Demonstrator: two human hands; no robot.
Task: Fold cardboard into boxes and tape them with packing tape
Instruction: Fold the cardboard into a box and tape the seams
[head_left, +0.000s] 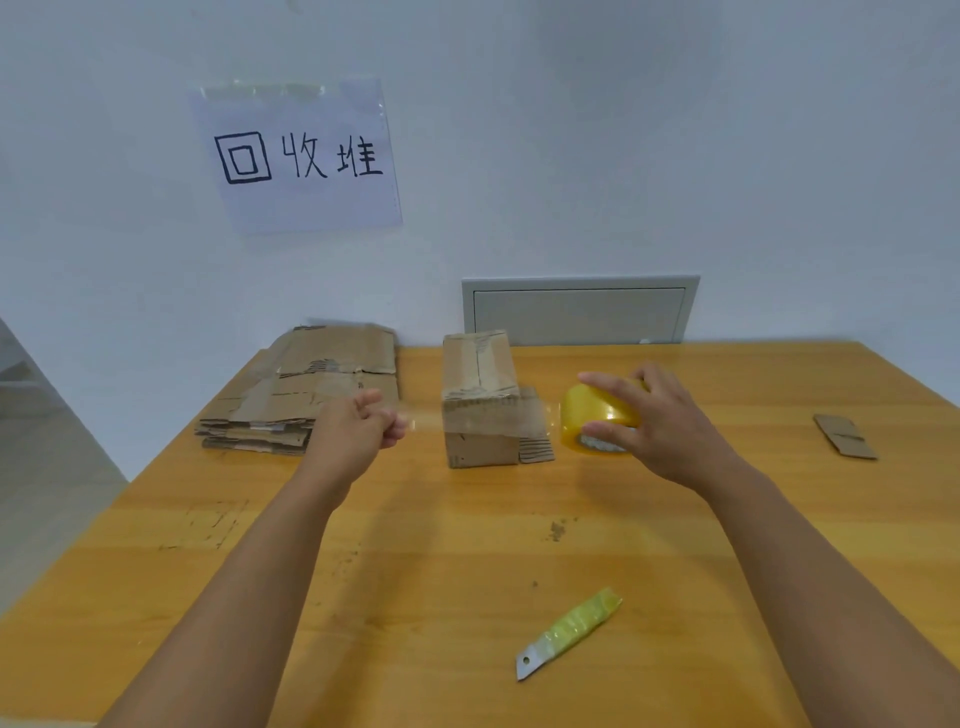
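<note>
Right hand (660, 421): fingers curled over the yellow tape roll (597, 418), held just right of the box.
Left hand (363, 421): pinching the clear tape end, left of the box.
Tape strip (483, 421): stretched between the hands, across the box's near face.
Box (480, 400): upright, mid-table (415, 545), one side flap sticking out.
Flat cardboard (306, 389): stacked at the far left.
Blade (569, 634): near edge, yellow-wrapped.
Scrap (844, 436): far right.
Wall: paper sign (298, 156), grey panel (579, 312).

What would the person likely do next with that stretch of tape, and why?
Probably lower the clear tape strip onto the box. The left hand pinches its free end and the right hand grips the yellow tape roll, so the strip spans the box's near side, seemingly not yet pressed down.
</note>
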